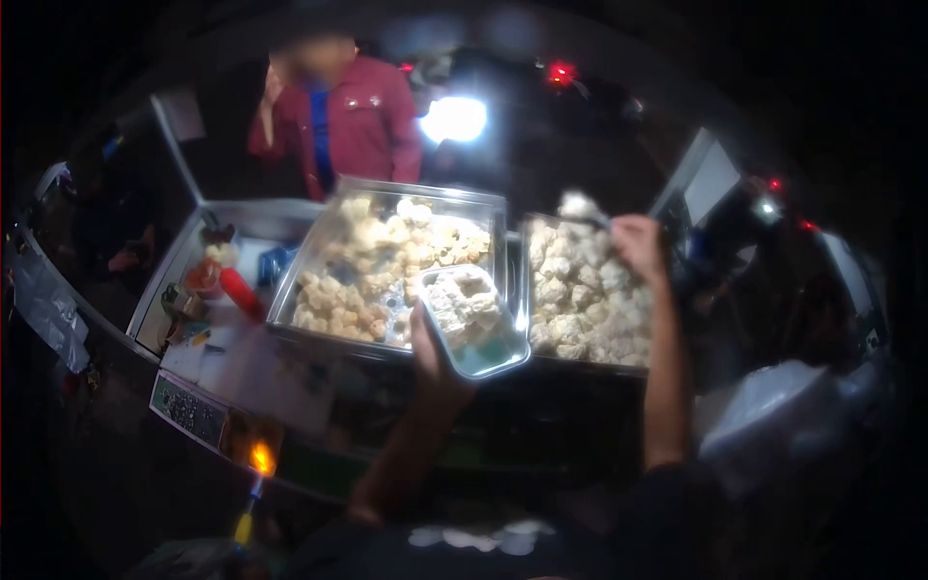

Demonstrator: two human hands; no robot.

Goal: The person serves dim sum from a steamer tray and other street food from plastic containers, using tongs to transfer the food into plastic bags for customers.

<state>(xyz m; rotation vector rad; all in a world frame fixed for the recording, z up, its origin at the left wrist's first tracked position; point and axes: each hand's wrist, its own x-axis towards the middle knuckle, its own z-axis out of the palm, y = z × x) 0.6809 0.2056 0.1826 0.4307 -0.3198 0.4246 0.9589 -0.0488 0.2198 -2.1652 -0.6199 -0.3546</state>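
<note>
My left hand (430, 358) is closed round the side of a clear plastic container (498, 362), tilted and partly filled with pale dumplings (462, 304). My right hand (636, 244) is raised over the right tray, its fingers closed on a thin utensil (601, 220) whose kind is blurred. At the utensil's tip is one whitish dumpling (578, 204). Below lies the right tray's heap of dumplings (580, 290). More dumplings (338, 304) lie in the left metal tray (503, 227), behind the container.
Left of the trays, a red bottle (240, 292) stands in a white-walled section with a blue item (276, 263). A flame (261, 458) burns at the lower left. A person in a maroon jacket (382, 126) stands opposite. White plastic bags (778, 411) are at the right.
</note>
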